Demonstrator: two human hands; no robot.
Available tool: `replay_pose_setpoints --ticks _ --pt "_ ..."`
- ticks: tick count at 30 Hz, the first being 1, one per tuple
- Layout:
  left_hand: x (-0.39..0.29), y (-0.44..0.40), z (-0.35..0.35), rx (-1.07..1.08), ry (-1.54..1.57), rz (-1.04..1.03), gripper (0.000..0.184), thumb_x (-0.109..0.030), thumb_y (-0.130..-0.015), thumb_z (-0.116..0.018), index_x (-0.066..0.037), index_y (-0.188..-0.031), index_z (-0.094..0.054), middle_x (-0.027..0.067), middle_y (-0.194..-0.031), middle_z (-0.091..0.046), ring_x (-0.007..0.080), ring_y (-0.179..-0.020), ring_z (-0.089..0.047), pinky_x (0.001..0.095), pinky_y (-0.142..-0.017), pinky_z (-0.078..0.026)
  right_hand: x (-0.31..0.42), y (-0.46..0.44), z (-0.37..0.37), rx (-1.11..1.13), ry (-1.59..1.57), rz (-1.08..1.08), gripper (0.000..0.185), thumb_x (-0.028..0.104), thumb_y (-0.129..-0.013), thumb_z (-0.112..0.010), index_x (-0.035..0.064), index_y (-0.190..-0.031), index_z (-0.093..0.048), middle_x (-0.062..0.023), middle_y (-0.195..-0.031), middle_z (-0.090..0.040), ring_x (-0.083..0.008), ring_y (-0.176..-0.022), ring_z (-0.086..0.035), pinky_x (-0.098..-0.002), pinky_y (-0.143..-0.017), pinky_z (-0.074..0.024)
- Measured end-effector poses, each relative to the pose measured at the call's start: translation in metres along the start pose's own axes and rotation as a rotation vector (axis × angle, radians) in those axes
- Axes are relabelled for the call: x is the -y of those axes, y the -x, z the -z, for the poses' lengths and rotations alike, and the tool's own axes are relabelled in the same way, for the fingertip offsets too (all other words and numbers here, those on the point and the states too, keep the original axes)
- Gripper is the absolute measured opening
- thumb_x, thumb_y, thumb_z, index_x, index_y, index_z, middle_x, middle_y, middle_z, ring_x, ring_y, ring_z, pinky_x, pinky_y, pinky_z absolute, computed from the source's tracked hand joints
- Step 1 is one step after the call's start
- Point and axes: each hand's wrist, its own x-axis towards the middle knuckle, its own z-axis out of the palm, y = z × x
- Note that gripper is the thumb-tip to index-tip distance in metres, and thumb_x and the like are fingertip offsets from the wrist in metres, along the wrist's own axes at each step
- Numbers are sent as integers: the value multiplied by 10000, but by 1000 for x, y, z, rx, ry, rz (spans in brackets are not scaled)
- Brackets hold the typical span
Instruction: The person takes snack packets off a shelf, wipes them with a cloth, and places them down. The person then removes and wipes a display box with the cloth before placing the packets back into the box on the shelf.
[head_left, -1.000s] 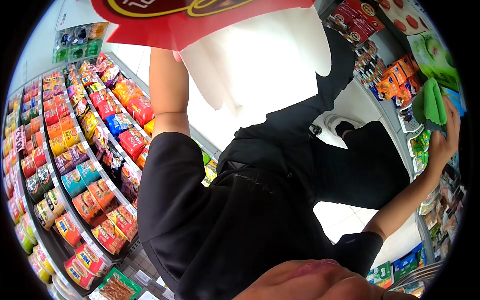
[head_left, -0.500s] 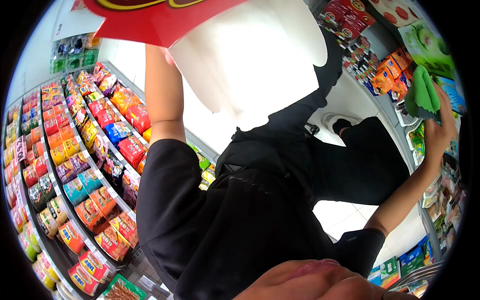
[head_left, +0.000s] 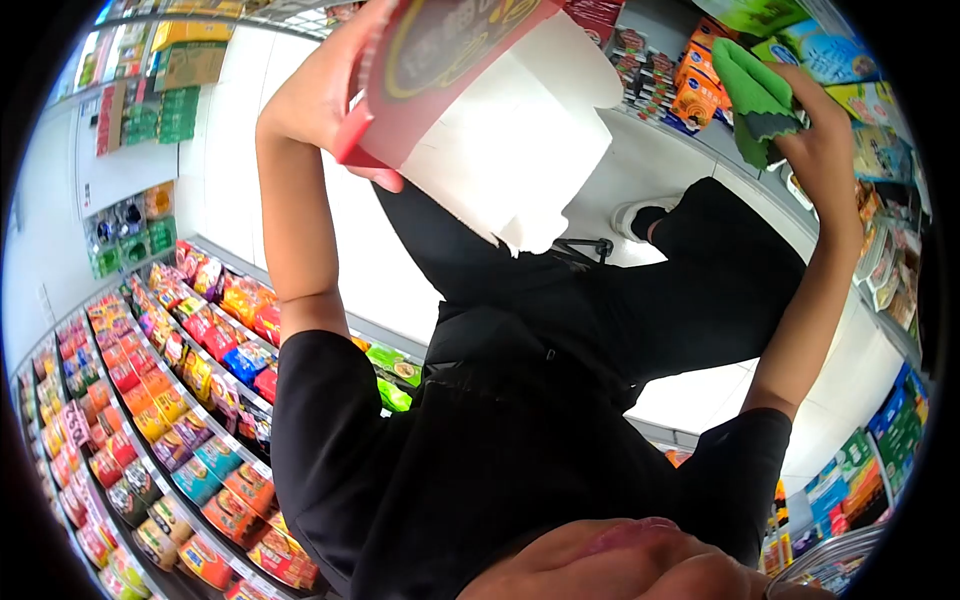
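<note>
My left hand, at the upper left, grips the edge of an open cardboard box. The box has a red printed outside with yellow lines and a plain white inside; its lower edge is ragged. It hangs in front of my black trousers. At the upper right my right hand holds a folded green cloth with a dark grey-green part underneath. The cloth is beside orange packets on a shelf. Some fingers of both hands are hidden.
Shelves of noodle cups and bowls and bagged snacks fill the left side. Bottle packs and cartons stand at the upper left. More packaged goods line the right. A white shoe rests on the pale floor.
The view has shifted, bringing more of the upper-left area into sight. The box has tilted and moved lower, revealing my left hand. My right hand and the cloth appear farther up and left.
</note>
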Motion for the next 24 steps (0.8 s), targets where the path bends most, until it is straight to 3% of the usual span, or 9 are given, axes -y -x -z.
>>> replay_pose_setpoints --ticks 6,8,10,12,14,16,20,21,24 --pt "3 -38 -22 296 -183 -270 1297 -289 -553 -1013 -45 -1603 -293 139 -1566 -439 293 -1438 -460 425 -1163 -419 -6 5 -1 14 -22 2 571 -95 -701 -626 -13 -1266 -639 -176 -1187 -711 -321 -1055 -690 -340 -978 -506" --pt "-3 -49 -28 275 -112 -168 1299 -286 -552 -1015 -45 -1604 -291 138 -1572 -434 292 -1442 -456 425 -1164 -417 -4 7 0 63 -8 -69 596 -109 -688 -618 -11 -1276 -641 -180 -1182 -711 -325 -1051 -686 -340 -972 -507" --pt "-27 -63 -46 226 56 155 1323 -284 -538 -1034 -53 -1605 -287 122 -1583 -396 229 -1476 -377 432 -1182 -369 -6 9 -1 158 -73 -72 569 -90 -685 -626 -7 -1248 -653 -192 -1121 -706 -346 -1014 -679 -360 -935 -521" --pt "-19 -72 -55 237 111 163 1364 -257 -525 -1041 -63 -1620 -251 114 -1618 -333 229 -1489 -356 425 -1201 -338 3 11 -11 164 -149 11 480 -39 -710 -653 -1 -1189 -665 -193 -1028 -701 -380 -945 -676 -392 -884 -540" --pt "-12 -80 -66 242 151 146 1383 -241 -524 -1042 -67 -1628 -226 114 -1630 -310 230 -1495 -348 421 -1212 -321 9 9 -27 146 -15 88 449 87 -759 -682 1 -1200 -667 -205 -1099 -699 -393 -1021 -672 -440 -906 -536" --pt "-9 -90 -78 241 178 101 1381 -235 -535 -1037 -64 -1629 -212 119 -1619 -328 233 -1493 -353 420 -1216 -317 28 9 -42 127 52 70 454 132 -767 -697 14 -1205 -672 -188 -1134 -702 -382 -1048 -673 -446 -904 -544" --pt "-10 -112 -102 255 108 16 1378 -233 -532 -1035 -45 -1621 -212 127 -1602 -347 240 -1479 -376 417 -1215 -320 43 3 -58 175 164 48 391 157 -742 -740 40 -1114 -713 -139 -1052 -715 -339 -1017 -689 -442 -857 -565" --pt "-11 -113 -108 237 186 83 1373 -231 -532 -1034 -41 -1618 -216 126 -1606 -337 244 -1482 -369 415 -1215 -321 48 2 -59 225 220 14 373 161 -735 -751 46 -1088 -722 -129 -1027 -715 -330 -1005 -693 -441 -841 -570" --pt "-4 -119 -118 241 176 -38 1377 -237 -532 -1035 -55 -1622 -214 124 -1617 -313 247 -1489 -356 418 -1219 -314 42 5 -71 244 287 -29 311 193 -723 -795 63 -1000 -743 -116 -936 -707 -321 -932 -710 -438 -765 -580"
